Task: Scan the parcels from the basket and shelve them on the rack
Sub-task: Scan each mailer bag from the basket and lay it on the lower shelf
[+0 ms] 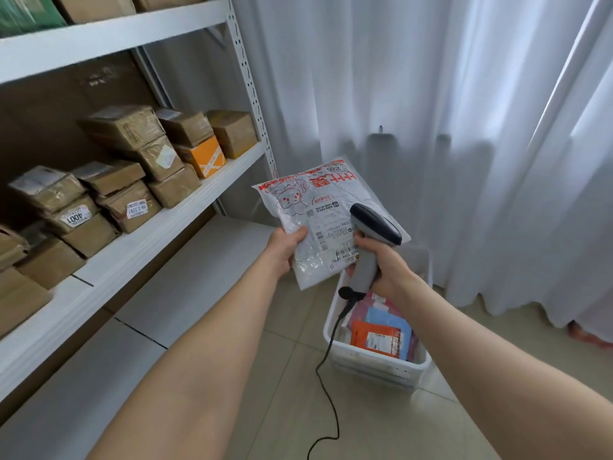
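My left hand (286, 249) grips the lower left edge of a flat white plastic parcel (311, 207) printed in red, with a shipping label facing up. It is held out above the floor, over the white basket (378, 355). My right hand (386, 267) is wrapped round the grey handle of a barcode scanner (373, 227), whose dark head points at the parcel's label. Inside the basket lie several flat parcels, among them an orange one (378, 336) and a blue one (386, 318). The white metal rack (159, 224) stands to my left.
The rack's middle shelf carries several taped cardboard boxes (132, 180) and an orange box (202, 156); the right end of that shelf is bare. The scanner's black cable (326, 386) trails down across the tiled floor. White curtains (431, 127) hang behind the basket.
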